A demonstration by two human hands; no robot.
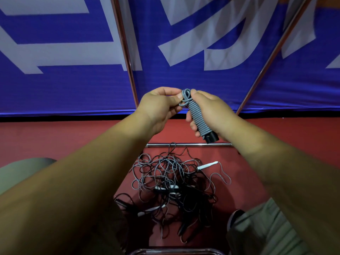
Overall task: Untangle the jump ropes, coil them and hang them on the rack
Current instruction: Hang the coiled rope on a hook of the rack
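No legible text on the banner

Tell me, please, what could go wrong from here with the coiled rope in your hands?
1. The left hand pinches only the small end loop of the grey cord wound round the black handle. If it slips, the coil gripped by the right hand may spring loose.
2. The tangled pile of grey and black ropes lies on the red floor below, so a dropped end could snag there.
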